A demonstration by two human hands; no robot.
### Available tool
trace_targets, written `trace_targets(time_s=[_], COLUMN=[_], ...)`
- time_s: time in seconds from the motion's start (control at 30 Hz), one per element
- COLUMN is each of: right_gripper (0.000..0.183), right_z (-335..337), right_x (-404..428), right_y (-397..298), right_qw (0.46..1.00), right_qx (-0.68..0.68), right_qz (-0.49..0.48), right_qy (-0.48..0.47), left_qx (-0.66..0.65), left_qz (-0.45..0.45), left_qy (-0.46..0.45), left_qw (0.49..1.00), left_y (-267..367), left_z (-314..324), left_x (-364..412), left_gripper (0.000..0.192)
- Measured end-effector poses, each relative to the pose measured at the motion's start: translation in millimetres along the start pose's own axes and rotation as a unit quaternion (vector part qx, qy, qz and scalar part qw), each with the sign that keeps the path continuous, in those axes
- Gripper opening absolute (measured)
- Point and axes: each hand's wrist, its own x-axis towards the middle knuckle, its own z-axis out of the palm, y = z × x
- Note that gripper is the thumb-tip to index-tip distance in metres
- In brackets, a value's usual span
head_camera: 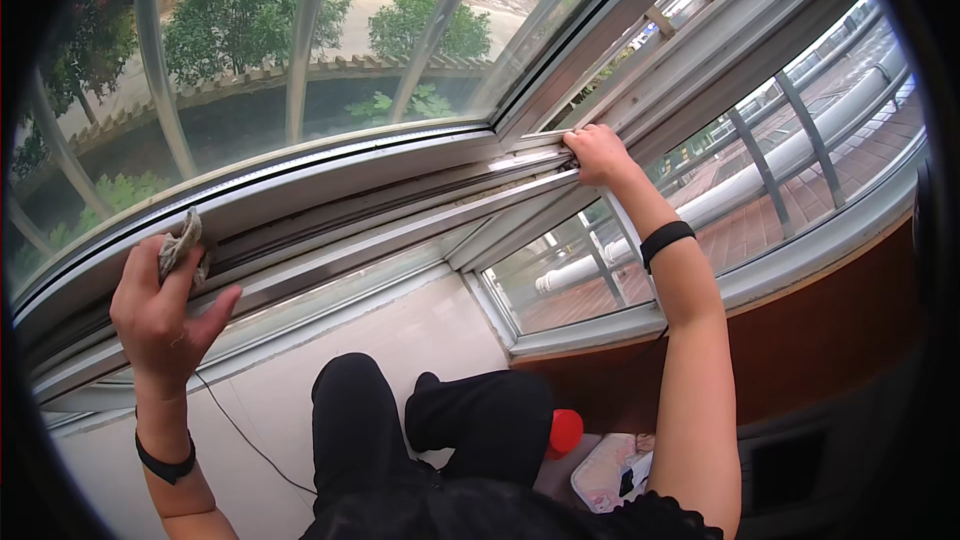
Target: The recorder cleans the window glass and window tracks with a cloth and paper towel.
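Note:
At the left, my left hand (166, 307) has a crumpled grey cloth (181, 249) pinched between its fingers, against the lower frame of a sliding window (360, 165). The thumb is spread away from the cloth. Below that frame runs the dark window track (300, 234), with dirt along its right part. At the track's right end, my right hand (598, 155) rests with curled fingers on the frame beside the upright corner post. Whatever lies under its fingers is hidden. Black bands circle both forearms.
Metal bars (304, 45) stand outside the glass. A pale tiled ledge (277, 382) lies under my knees, crossed by a thin black cable (251, 441). A red round object (565, 433) and a patterned item (604, 472) are beside my leg. Brown panelling (817, 330) runs along the right.

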Motion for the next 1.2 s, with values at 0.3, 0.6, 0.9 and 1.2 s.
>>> trace_targets(time_s=[0.3,0.6,0.9,1.2], right_gripper=[0.035,0.034,0.021,0.034], right_z=[5.1,-40.0,-16.7,-6.6], right_x=[-6.2,-13.5,-10.0,1.3], right_y=[-3.5,21.3,27.0,7.9], right_qw=[0.996,0.869,0.98,0.999], right_qx=[0.081,0.437,-0.039,0.02], right_qz=[0.001,0.023,0.017,-0.016], right_qy=[0.031,0.231,0.195,-0.047], left_qx=[0.099,0.053,0.079,0.11], left_qz=[-0.076,-0.116,-0.078,-0.084], left_qy=[0.093,0.06,0.09,0.09], left_qw=[0.988,0.99,0.99,0.986], left_y=[2.2,-2.1,-4.1,-21.3], left_z=[18.0,16.3,16.4,24.7], left_x=[-6.9,-11.7,-11.1,-28.8], left_gripper=[0.015,0.013,0.015,0.015])
